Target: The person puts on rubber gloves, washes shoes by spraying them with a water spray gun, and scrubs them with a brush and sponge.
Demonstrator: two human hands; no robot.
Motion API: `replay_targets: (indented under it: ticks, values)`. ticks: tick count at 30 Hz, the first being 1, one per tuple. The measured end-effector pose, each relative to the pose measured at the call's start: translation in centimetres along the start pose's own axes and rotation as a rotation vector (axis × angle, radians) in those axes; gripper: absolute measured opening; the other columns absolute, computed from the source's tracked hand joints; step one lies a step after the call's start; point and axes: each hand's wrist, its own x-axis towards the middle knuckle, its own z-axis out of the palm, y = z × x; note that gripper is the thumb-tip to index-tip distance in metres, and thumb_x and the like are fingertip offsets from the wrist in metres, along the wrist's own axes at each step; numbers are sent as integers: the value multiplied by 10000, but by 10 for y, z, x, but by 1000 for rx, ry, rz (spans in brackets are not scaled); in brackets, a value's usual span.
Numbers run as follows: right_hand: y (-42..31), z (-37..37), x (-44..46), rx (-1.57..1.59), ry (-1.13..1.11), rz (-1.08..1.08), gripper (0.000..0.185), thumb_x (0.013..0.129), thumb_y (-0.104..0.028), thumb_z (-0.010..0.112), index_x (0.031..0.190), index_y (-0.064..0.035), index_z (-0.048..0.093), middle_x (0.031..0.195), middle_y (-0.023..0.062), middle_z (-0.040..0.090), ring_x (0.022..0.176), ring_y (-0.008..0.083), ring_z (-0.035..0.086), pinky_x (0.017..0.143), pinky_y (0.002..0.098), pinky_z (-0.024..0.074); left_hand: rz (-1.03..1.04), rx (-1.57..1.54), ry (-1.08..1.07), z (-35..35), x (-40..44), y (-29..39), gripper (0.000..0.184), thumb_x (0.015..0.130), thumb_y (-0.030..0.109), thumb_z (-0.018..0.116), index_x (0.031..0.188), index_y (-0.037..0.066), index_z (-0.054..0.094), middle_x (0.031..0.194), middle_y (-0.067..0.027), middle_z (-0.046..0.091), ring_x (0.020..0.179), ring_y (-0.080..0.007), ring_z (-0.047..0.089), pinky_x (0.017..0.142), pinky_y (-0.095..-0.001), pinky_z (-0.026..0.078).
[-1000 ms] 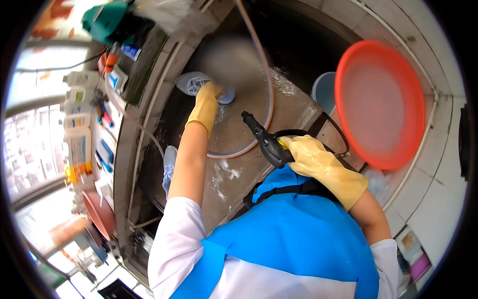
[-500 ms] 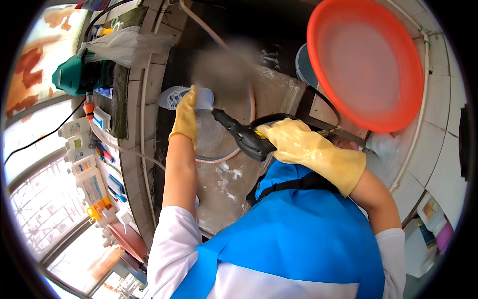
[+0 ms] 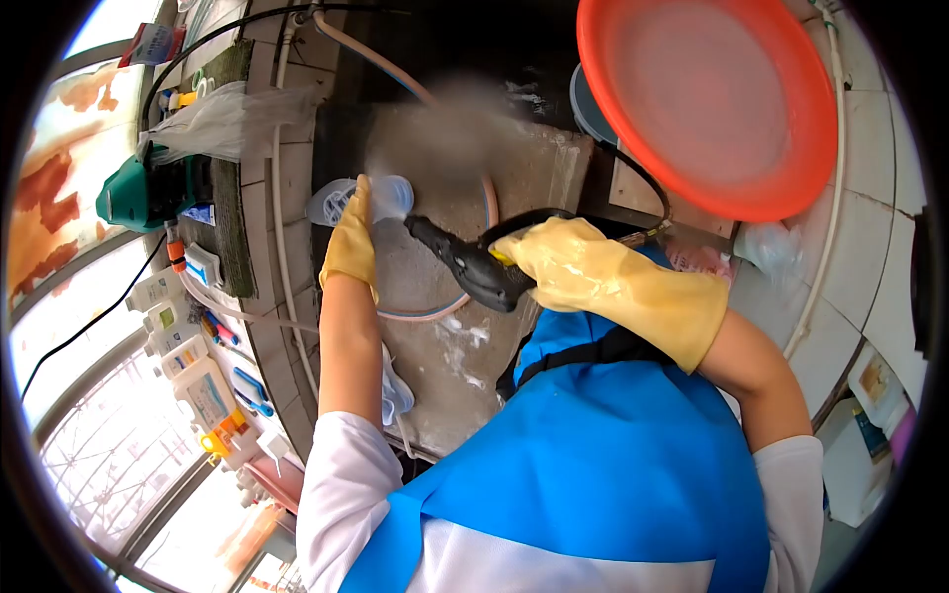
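My left hand, in a yellow rubber glove, grips a pale, wet shoe with laces above the stone slab. My fingers cover its middle. My right hand, gloved alike, is wrapped around the handle of a black spray gun. The gun's nozzle points at the shoe from a short distance, and blurred spray hangs beyond it. A second pale shoe lies on the slab beside my left forearm, which hides part of it.
A large orange-red basin of cloudy water stands at upper right, over a grey bucket. A hose curves across the wet slab. On the left ledge are a green machine and several bottles.
The view has turned slightly, so the basin appears higher and the ledge lower. More of the second shoe shows. Both hands keep their holds, and the held shoe looks slightly turned.
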Motion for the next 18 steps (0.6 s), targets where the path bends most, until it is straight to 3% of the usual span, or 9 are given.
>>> replay_targets:
  ticks: [3,9,11,13,18]
  values:
    - [3,9,2,3,-35,-61,467,800,-70,647,1264,-131,655,1006,159,744,967,372,717,811,460,580,51,32,-19,-4,-2,-3,502,1094,329,425,1497,38,495,1469,-60,530,1388,-177,434,1198,-318,266]
    - [5,10,9,-75,-53,41,525,774,-21,646,1292,-109,657,1009,185,741,992,373,715,860,472,573,148,92,-62,-9,-5,-7,472,1093,295,428,1479,38,518,1429,-53,562,1343,-174,474,1169,-312,303]
    - [12,13,9,-14,60,-87,257,792,-79,645,1042,-68,701,858,190,737,840,387,743,686,475,599,189,114,-81,-10,-5,-7,463,1093,284,429,1473,39,526,1416,-51,572,1328,-173,487,1160,-311,315]
    - [18,9,11,-13,80,29,287,796,-72,636,1074,-60,703,901,201,742,882,386,741,754,480,596,222,138,-99,-11,-6,-9,454,1093,273,429,1467,39,533,1403,-49,583,1313,-172,500,1150,-309,328]
    - [17,11,16,-135,-23,3,276,812,-67,618,1075,-65,700,925,202,747,895,386,741,766,476,595,338,209,-150,-9,-9,-9,432,1092,245,432,1452,39,552,1369,-43,609,1275,-169,533,1126,-305,359]
